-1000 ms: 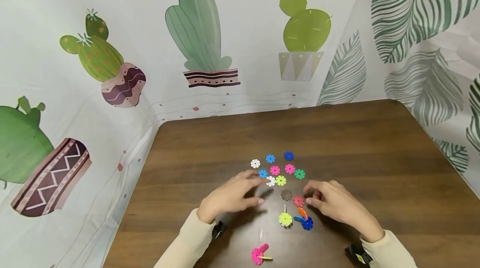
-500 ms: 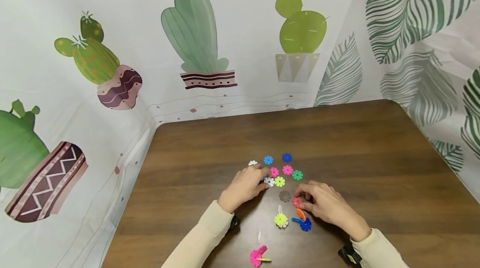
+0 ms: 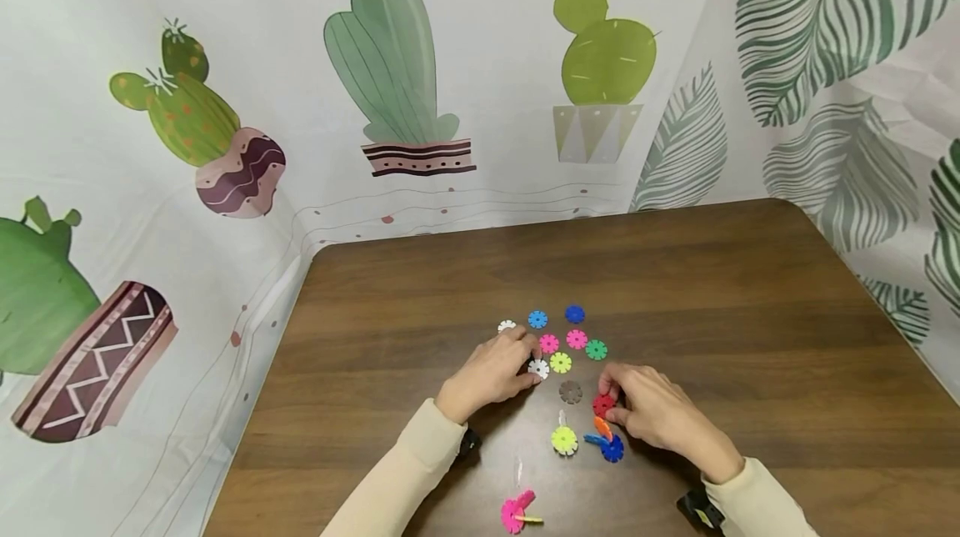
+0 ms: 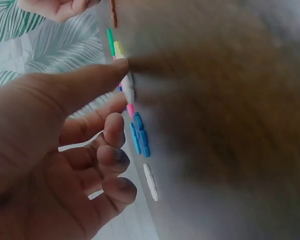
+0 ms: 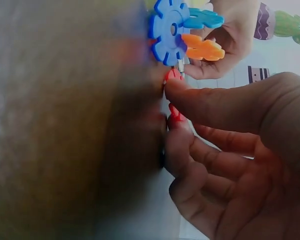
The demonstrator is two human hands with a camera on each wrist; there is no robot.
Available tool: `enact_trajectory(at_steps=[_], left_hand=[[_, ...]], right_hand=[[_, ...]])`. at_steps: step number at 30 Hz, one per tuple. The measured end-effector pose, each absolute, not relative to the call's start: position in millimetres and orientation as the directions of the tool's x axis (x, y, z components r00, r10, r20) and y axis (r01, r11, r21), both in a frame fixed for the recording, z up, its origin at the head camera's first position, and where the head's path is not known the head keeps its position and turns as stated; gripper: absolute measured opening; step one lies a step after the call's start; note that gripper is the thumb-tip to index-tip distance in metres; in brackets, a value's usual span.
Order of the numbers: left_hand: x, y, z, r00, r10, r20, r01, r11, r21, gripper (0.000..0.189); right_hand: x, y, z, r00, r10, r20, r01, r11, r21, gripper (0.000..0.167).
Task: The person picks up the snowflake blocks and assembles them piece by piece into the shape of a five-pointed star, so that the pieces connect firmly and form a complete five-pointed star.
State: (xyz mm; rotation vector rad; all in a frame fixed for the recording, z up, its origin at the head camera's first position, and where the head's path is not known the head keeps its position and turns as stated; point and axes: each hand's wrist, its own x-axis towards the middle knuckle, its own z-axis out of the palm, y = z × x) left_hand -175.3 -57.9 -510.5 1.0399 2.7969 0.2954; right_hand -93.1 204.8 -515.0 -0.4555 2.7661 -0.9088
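1. My left hand (image 3: 491,372) pinched a white disc (image 3: 538,368), just left of a yellow disc (image 3: 560,363); my right hand (image 3: 660,408) pinched a red disc (image 3: 602,406), just far of the blue disc (image 3: 613,449).
2. I judged both light, stiff and slightly slippery, best taken by opposite edges.
3. Their faces pointed up, roughly flat over the tabletop (image 3: 412,295); being round, neither had a long axis.

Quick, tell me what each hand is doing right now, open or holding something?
Left hand: closed, pinching a white notched disc.
Right hand: closed, pinching a red disc.
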Motion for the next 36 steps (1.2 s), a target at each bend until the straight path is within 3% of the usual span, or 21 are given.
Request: enact_trajectory(at_steps=[9, 15, 20, 25, 36], left_hand=[[-168.1, -70.3, -518.4, -0.676, 0.733, 0.07, 0.645, 0.544, 0.536, 0.007], [-156.7, -73.4, -494.4, -0.779, 0.606, 0.161, 0.491, 0.43, 0.758, 0.003], [-140.5, -68.7, -456.4, -0.839, 0.507, 0.2, 0.326, 0.172, 0.93, 0.005], [-124.7, -63.8, -431.7, -0.834, 0.525, 0.171, 0.176, -0.041, 0.983, 0.011], [-108.0, -53.3, -415.1, -0.853, 0.507, 0.126, 0.032, -0.189, 0.981, 0.028]], right_hand=[[-94.6, 212.1, -501.3, -0.902, -0.428, 0.054, -0.316, 0.568, -0.76, 0.021], [-91.4, 206.1, -469.9, -0.913, -0.325, 0.248, -0.392, 0.527, -0.754, 0.019], [-87.9, 196.1, -441.7, -0.895, -0.2, 0.398, -0.444, 0.454, -0.772, 0.02], [-83.3, 187.3, -422.2, -0.875, -0.137, 0.465, -0.48, 0.374, -0.794, 0.028], [-77.8, 174.8, -416.5, -0.821, -0.211, 0.531, -0.569, 0.228, -0.79, 0.036]])
